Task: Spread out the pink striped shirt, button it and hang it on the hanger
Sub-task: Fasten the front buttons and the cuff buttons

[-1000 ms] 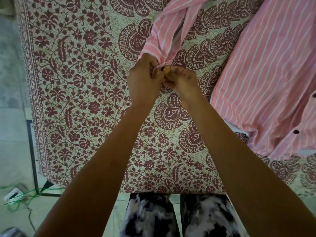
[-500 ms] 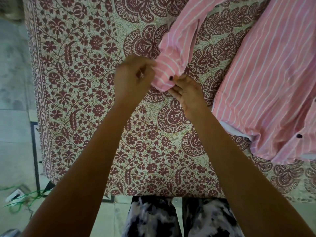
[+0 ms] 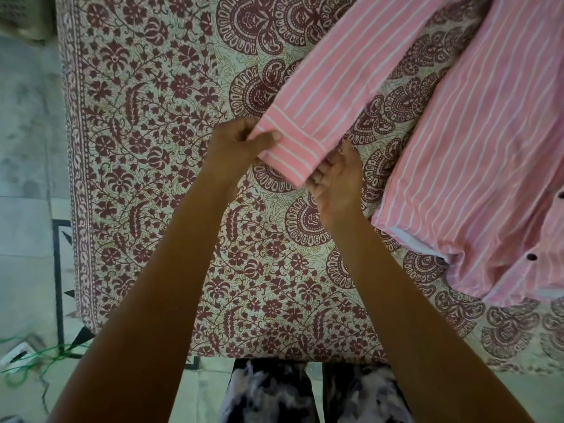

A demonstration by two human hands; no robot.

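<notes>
At the far left we see a grey stone floor [image 3: 27, 148], with a thin green cord [image 3: 33, 358] looping across it near the bottom corner. Beside it begins the cream bedspread printed with maroon flowers and paisley [image 3: 146, 209], which fills most of the view. Left of the middle, our left hand [image 3: 235, 145] has its fingers curled and its thumb pressed down on top. It pinches the outer corner of the banded cuff [image 3: 293, 148] of the pink shirt with thin white stripes [image 3: 476, 166]. At the bottom edge, between our forearms, our legs in black-and-white mottled trousers [image 3: 268, 392] stand against the bed.

Just right of the cuff, our right hand [image 3: 338, 184] meets its near corner. The fingers reach in under the cloth edge and the thumb stands free above. We cannot tell whether they grip the cuff or only touch it.

The long sleeve [image 3: 360, 62] runs straight from the cuff toward the upper right. The shirt's body lies on the right part of the bedspread. Small dark buttons [image 3: 532, 257] show near the right edge.
</notes>
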